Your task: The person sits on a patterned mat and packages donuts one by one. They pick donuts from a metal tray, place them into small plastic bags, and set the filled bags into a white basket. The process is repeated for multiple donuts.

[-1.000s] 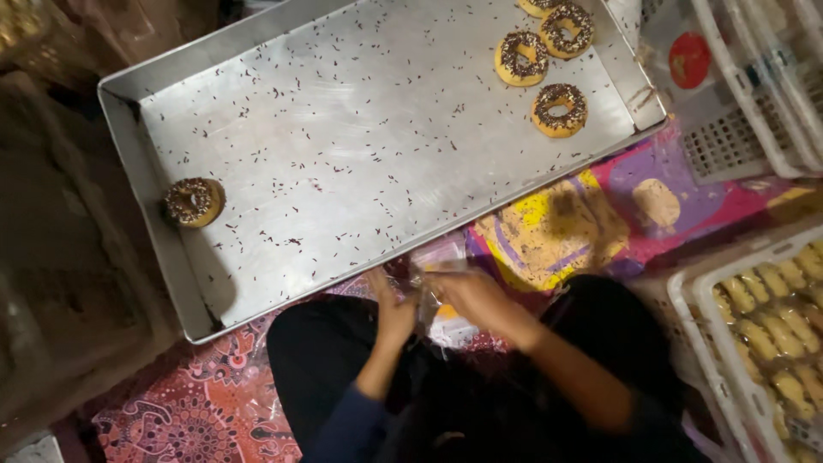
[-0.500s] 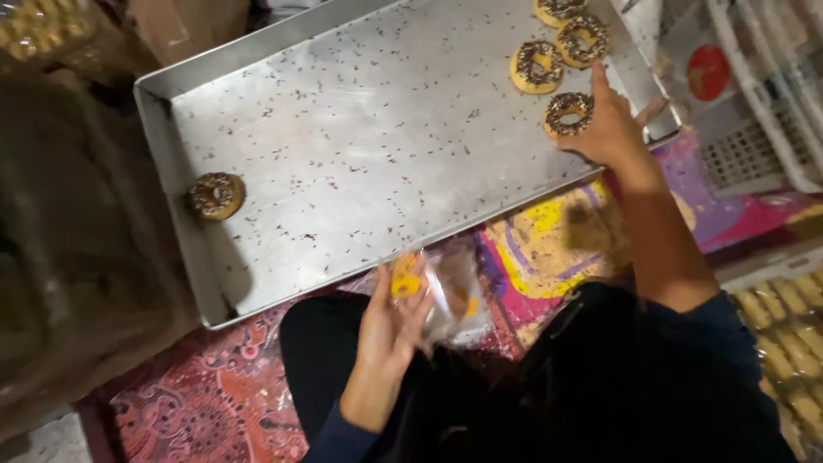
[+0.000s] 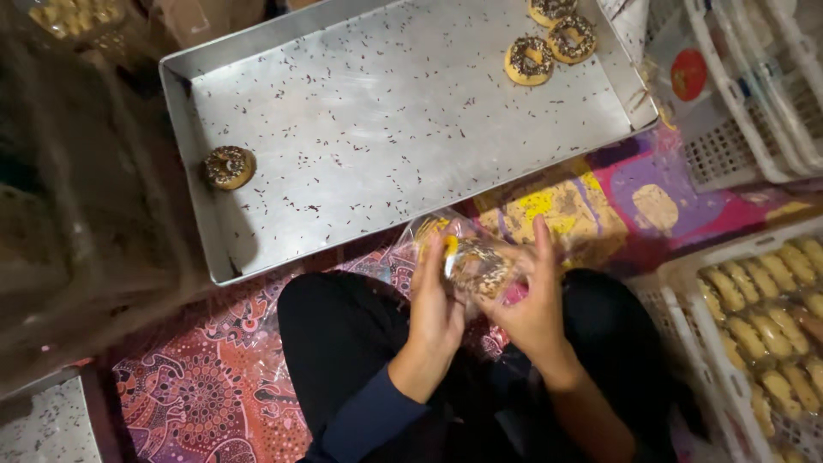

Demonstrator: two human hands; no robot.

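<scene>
My left hand [image 3: 435, 302] and my right hand [image 3: 529, 300] are together over my lap, both holding a clear plastic bag [image 3: 446, 240] with a sprinkled donut [image 3: 476, 264] going into it. A large metal tray [image 3: 386, 111] lies in front, scattered with chocolate sprinkles. One donut [image 3: 227, 166] sits at the tray's left side. Three more donuts [image 3: 549, 39] lie at its far right corner.
A white crate [image 3: 754, 94] stands at the right behind the tray. Another white crate [image 3: 763, 317] with several pale pastries is at my right side. A patterned colourful mat [image 3: 206, 377] covers the floor. A dim stack of trays stands at the left.
My right hand has come back from the tray's far right corner with a donut and met my left hand at the bag. One donut fewer lies in that corner.
</scene>
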